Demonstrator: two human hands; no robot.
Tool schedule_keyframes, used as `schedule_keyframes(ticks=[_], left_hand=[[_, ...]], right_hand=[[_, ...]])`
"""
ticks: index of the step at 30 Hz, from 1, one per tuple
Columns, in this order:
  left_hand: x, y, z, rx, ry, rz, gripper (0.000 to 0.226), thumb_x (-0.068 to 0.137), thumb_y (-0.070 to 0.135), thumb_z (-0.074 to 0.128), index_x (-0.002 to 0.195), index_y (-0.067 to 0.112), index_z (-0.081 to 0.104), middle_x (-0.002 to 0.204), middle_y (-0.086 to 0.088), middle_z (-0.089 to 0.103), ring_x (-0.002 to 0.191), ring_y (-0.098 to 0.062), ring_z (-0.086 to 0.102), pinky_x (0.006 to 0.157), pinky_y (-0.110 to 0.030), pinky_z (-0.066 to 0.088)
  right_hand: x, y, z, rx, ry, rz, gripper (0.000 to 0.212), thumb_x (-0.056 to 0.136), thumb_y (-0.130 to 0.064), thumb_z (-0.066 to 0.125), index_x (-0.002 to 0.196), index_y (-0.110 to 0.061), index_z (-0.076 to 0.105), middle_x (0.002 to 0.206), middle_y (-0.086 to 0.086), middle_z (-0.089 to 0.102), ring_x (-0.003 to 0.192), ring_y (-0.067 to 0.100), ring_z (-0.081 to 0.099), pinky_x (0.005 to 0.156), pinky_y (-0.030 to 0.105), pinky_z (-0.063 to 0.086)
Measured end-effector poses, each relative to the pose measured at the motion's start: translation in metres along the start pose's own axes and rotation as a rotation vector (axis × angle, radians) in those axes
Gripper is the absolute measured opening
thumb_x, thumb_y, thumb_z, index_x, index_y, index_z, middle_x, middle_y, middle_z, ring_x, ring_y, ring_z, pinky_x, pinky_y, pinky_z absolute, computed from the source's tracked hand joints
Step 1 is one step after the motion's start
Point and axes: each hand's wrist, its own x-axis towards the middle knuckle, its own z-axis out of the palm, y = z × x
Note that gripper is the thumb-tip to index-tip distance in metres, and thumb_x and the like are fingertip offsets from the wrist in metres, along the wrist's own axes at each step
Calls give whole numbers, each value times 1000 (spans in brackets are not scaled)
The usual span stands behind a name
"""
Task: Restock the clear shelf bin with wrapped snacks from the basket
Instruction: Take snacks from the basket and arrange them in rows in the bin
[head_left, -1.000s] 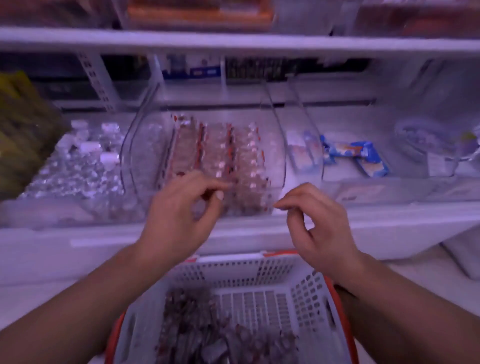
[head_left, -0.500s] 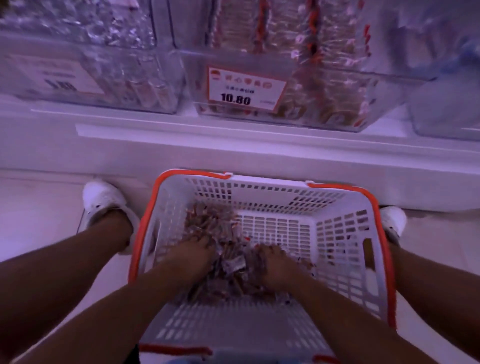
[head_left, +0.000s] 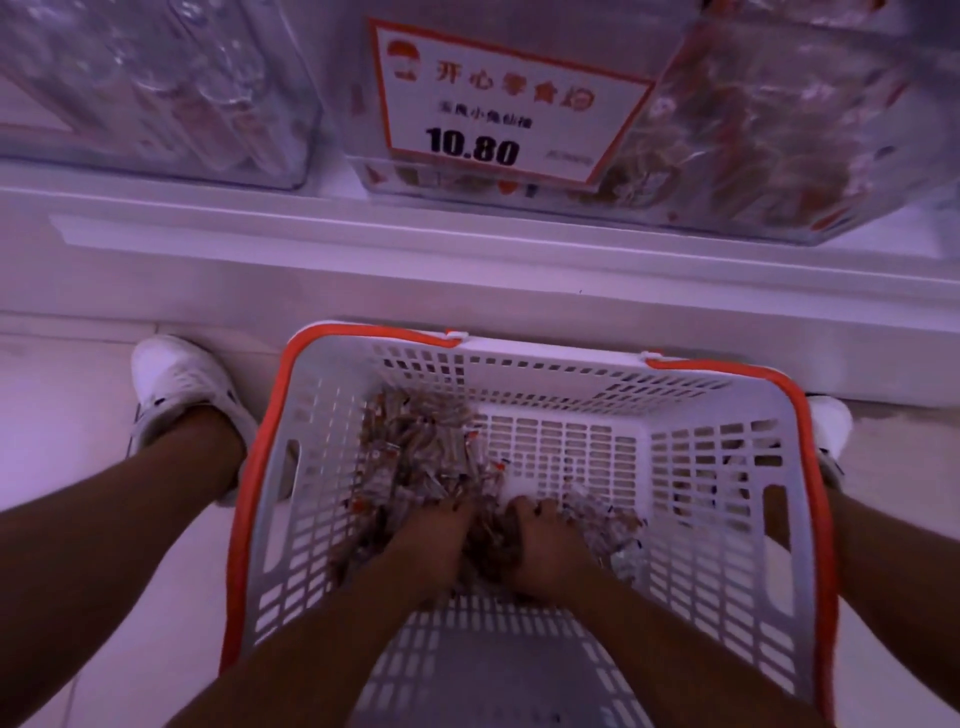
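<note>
Down in basket (head_left: 311, 467), left hand (head_left: 431, 540) and right hand (head_left: 540, 545), fingers curled into wrapped snacks (head_left: 415, 447).

Snacks (head_left: 431, 457) in basket (head_left: 545, 358) below bin (head_left: 779, 130)

A white plastic basket (head_left: 717, 467), its matt walls pierced with slots and its rim edged in glossy orange-red plastic, sits on a smooth, pale floor (head_left: 62, 395). Inside, the wrapped snacks (head_left: 426, 457) show crinkled, shiny clear film. Above, the clear shelf bin (head_left: 779, 156) is glossy transparent plastic, as is the neighbouring bin (head_left: 156, 104) to its left. A smooth printed paper price card (head_left: 498, 104) with an orange border fronts the bin. The shelf (head_left: 363, 249) edge looks smooth, white and lightly glossy. White shoes (head_left: 176, 384) have a matt finish.
</note>
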Motion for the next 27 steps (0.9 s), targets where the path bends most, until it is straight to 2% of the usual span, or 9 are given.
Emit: schedule_keyframes(ticks=[3,7,10,15,17,19,21,24,27], left_hand=[[-4,-10,-7,-253,15,-27,46,92,31,48,136,18,54,127,-10,66,117,-28,62,102,-33,44],[-14,-16,-5,-315,-9,-17,57,83,38,49,136,18,54,121,-8,70,113,-28,64,98,-34,48],[-15,-4,9,-113,-90,13,58,83,53,60,132,22,57,132,-8,62,120,-29,59,101,-35,46],[-10,34,28,315,-160,-3,45,100,22,38,145,15,41,153,-23,29,124,-41,49,105,-50,37],[-9,34,24,293,-168,51,43,101,17,37,142,11,43,152,-24,31,121,-42,52,102,-50,40],[-11,27,13,161,-170,55,35,101,16,40,133,10,53,140,-22,48,115,-38,58,97,-36,47],[-12,16,-6,-33,-130,-25,24,99,18,49,116,11,64,119,-15,65,107,-30,63,78,-12,48],[-13,6,-40,-188,-37,-89,19,90,20,62,101,8,71,100,-13,72,98,-27,67,78,-25,49],[-18,13,-84,-359,39,3,10,82,10,73,83,0,68,75,-3,65,74,-8,64,75,-26,53]], right_hand=[[-1,-1,-1,30,-21,-58,72,68,-70,56,122,-25,48,108,8,57,99,31,57,80,36,48],[-9,-3,-4,202,44,-117,43,76,-48,62,111,-23,67,100,10,70,97,32,63,81,35,49],[-12,0,-12,338,94,-39,36,76,-46,61,95,-19,74,92,9,74,88,27,68,78,31,50],[-5,19,-46,512,-69,163,28,84,-17,74,104,2,71,105,22,70,101,31,67,86,40,54],[-8,26,-66,592,-90,217,33,85,-10,74,114,3,67,107,24,70,92,33,70,73,41,58],[-13,30,-88,779,-157,281,33,87,-7,72,119,-2,65,95,20,71,70,28,67,54,33,54],[-18,29,-109,858,-177,251,23,89,-9,72,111,-6,68,90,17,71,65,25,67,57,30,53],[-28,23,-139,885,-123,185,17,89,-12,72,106,-13,67,101,15,73,69,22,71,62,33,59],[-42,10,-167,897,-93,116,22,91,-14,69,113,-9,68,104,16,73,80,26,72,69,38,61]])
